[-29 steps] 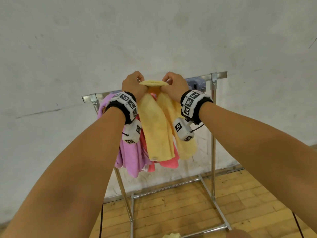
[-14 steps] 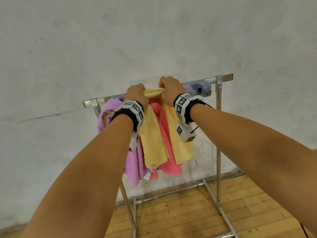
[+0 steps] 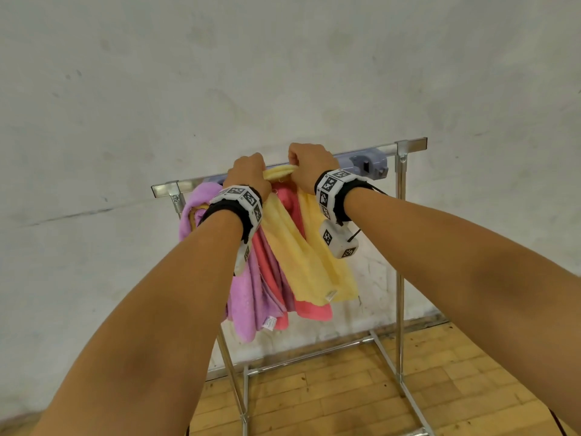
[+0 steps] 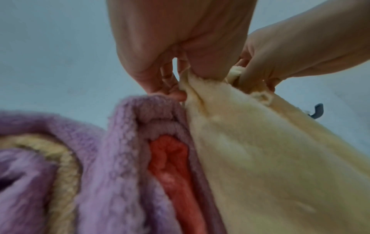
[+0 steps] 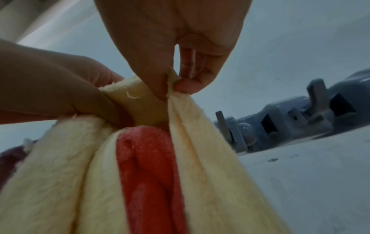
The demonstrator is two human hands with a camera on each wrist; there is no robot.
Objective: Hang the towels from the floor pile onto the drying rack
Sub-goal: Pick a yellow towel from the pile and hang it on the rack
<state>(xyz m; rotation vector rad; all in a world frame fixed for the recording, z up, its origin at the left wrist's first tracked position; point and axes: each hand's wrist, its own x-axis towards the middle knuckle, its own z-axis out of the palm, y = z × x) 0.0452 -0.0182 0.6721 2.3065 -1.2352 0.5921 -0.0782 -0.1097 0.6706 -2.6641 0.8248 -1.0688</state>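
Both the left hand (image 3: 250,174) and right hand (image 3: 309,168) pinch the top edge of the yellow towel (image 3: 301,256) at the rack (image 3: 405,149) bar, over pink (image 3: 314,309) and purple (image 3: 248,303) towels.

- A bare indoor room, more like a hall or a test space than a furnished home.
- A plain, scuffed pale wall (image 3: 283,73) fills the upper frame.
- A wooden block floor (image 3: 330,398) shows at the bottom.
- A metal drying rack (image 3: 399,247) with coloured towels (image 3: 301,262) stands against the wall, mid-frame.
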